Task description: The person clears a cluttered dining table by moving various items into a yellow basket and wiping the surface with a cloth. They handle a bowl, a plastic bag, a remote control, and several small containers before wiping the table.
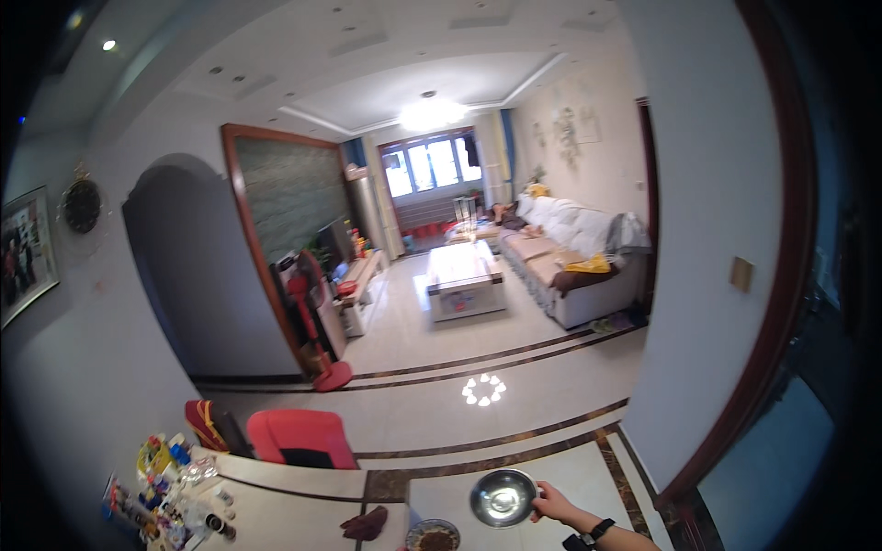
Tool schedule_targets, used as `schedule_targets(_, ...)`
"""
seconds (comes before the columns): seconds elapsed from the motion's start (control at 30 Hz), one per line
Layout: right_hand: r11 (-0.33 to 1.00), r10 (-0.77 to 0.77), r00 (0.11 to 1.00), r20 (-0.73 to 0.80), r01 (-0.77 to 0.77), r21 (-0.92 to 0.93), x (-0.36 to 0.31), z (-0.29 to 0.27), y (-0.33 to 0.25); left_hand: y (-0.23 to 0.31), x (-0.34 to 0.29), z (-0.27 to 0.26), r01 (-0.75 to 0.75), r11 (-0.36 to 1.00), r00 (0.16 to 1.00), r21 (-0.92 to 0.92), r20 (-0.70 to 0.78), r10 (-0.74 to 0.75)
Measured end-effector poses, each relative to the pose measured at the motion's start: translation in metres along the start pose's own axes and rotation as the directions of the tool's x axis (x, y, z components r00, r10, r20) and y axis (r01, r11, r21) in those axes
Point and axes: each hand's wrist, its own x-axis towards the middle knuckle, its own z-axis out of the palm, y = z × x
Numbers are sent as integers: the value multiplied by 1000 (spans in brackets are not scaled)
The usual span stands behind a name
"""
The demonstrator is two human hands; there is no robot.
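My right hand (551,503) comes in from the lower right, a dark band on its wrist. Its fingers are closed on the rim of a shiny, round steel bowl (502,497), whose inside shows no contents. Left of that, at the lower edge, is a smaller clear bowl (432,536) with brown, crumbly stuff in it. It juts past the table's right edge. Only a sliver of my left hand (401,548) shows at this bowl's left side; the rest is cut off by the picture's edge. A dark red cloth (365,523) lies crumpled on the table close by.
The pale dining table (294,500) carries several bottles and jars (156,500) at its left. A red chair (301,438) stands behind it. Farther off are a red fan (331,375), a white coffee table (466,280) and a sofa (588,266). A door frame (735,432) rises at the right.
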Motion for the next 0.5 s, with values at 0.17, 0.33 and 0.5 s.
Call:
schedule_targets(0.17,991,-16,934,-356,63,119,-118,-117,26,-9,52,108,68,977,936,203,326,-133)
schedule_targets(0.33,981,-36,738,-674,153,116,-241,-201,36,-22,82,256,50,936,918,348,354,-181)
schedule_targets(0.5,932,47,584,-810,265,246,-368,-296,61,-38,90,439,38,879,814,476,495,-303)
